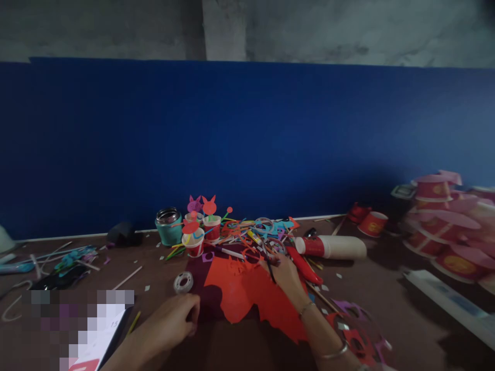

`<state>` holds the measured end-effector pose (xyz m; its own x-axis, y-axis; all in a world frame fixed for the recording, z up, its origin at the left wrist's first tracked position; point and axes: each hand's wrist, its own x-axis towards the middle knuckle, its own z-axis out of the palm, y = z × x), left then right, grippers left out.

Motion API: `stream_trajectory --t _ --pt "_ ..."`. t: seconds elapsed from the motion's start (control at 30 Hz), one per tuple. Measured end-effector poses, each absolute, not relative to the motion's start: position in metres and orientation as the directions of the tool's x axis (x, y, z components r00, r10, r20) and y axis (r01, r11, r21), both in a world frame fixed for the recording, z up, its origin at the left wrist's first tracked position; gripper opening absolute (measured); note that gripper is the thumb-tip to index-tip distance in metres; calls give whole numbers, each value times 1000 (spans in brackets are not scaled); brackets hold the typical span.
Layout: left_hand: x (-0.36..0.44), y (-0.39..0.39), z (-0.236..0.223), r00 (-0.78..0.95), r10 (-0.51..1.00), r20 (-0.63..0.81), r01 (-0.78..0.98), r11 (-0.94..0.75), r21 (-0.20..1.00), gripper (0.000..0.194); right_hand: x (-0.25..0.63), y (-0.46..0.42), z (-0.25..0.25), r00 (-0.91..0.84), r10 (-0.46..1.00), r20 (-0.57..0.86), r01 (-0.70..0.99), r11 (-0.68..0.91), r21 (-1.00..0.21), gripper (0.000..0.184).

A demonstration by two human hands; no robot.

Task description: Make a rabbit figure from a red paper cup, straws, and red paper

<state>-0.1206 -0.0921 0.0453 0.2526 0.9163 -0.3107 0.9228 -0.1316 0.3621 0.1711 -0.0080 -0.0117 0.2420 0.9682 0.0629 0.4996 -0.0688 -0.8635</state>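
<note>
My right hand reaches forward over a sheet of red paper, with its fingers closed on a pair of dark scissors at the edge of a pile of coloured paper cut-outs. My left hand rests near the table's front, fingers curled at the red paper's left edge; what it holds, if anything, I cannot make out. A roll of clear tape lies just beyond the left hand.
A teal jar and small paper cups with cut-out animals stand at the back. A stack of cups lying on its side is to the right, more red cups far right. A blue wall panel runs behind the brown table.
</note>
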Motion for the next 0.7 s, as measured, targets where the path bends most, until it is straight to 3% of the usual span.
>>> stream_trajectory --t 0.1,0.23,0.37,0.43,0.53,0.63,0.7 --pt "-94 -85 52 242 941 -236 901 -127 415 18 171 -7 -13 233 970 62 485 -61 -872 28" --pt "-38 -83 53 531 847 -30 756 -458 467 23 171 -6 -16 229 971 64 481 -56 -875 27" --pt "10 -88 37 766 643 -8 631 -749 205 30 171 -7 -14 216 975 61 494 -55 -868 26" --pt "24 -90 24 796 606 10 604 -794 69 21 172 -7 -12 205 977 56 507 -57 -860 25" --pt "32 -91 9 847 531 19 531 -846 -43 12 172 -8 -10 197 979 50 528 -63 -847 23" --pt "28 -88 9 838 544 33 545 -839 -5 12 172 -7 -10 200 979 46 549 -73 -832 20" --pt "21 -82 15 750 659 56 648 -749 139 16 172 -6 -10 204 978 47 564 -78 -822 20"
